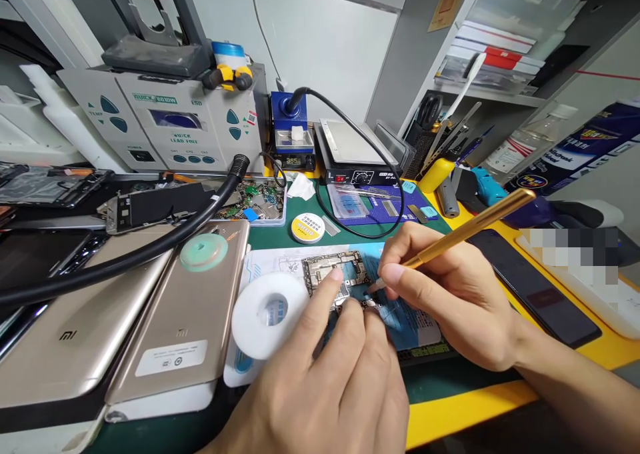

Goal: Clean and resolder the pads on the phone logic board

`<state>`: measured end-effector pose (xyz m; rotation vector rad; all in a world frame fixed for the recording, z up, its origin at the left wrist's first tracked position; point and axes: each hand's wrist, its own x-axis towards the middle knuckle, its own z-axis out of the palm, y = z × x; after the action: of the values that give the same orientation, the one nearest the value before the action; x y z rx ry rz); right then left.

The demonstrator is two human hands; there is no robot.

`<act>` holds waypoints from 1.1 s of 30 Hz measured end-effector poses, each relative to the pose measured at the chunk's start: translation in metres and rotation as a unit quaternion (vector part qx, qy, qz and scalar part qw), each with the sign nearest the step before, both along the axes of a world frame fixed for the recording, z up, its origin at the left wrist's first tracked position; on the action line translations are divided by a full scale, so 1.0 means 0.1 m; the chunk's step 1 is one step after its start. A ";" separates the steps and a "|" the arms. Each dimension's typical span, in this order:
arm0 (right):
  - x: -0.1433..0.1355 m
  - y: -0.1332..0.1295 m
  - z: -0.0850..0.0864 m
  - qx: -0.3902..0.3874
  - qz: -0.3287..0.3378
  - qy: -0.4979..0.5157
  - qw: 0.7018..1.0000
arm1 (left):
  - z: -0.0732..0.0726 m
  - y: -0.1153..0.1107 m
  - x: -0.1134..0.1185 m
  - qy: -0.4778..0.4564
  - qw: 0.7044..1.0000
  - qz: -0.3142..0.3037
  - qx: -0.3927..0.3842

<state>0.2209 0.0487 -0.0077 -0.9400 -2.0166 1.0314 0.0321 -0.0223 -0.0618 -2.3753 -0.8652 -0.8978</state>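
Note:
A phone circuit board [345,261] lies on a light blue and white mat, with an open gap in its frame. My left hand [330,381] bears down on it: the index fingertip presses the metal shields while the other fingers bend at the near edge, their tips partly hidden. Pinched between thumb and fingers of my right hand [455,301] is a slim gold-handled tool [465,231], slanting up to the right. Its small tip touches or hovers just above the board's right side; which, I cannot tell. A white roll of tape [250,314] lies left of the board.
Two gold phone back covers [195,294] lie at the left, crossed by a black hose [150,251] from the grey hot air station [175,121]. Behind the mat are a small round tin [307,229] and a heating plate [357,147]. A dark phone [535,284] lies right.

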 end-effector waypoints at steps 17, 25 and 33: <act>0.01 0.01 0.00 0.025 -0.001 -0.025 0.999 | 0.04 -0.04 0.02 -0.001 1.000 0.016 -0.001; 0.00 0.00 0.01 0.029 -0.001 -0.023 0.999 | 0.04 -0.04 -0.01 0.004 1.000 0.018 -0.005; 0.01 0.00 0.00 0.029 -0.001 -0.023 0.999 | 0.04 -0.03 -0.01 0.009 1.000 0.021 0.006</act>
<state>0.2219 0.0491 -0.0081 -0.9431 -2.0726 0.9542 0.0314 -0.0252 -0.0574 -2.3427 -0.8974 -0.8604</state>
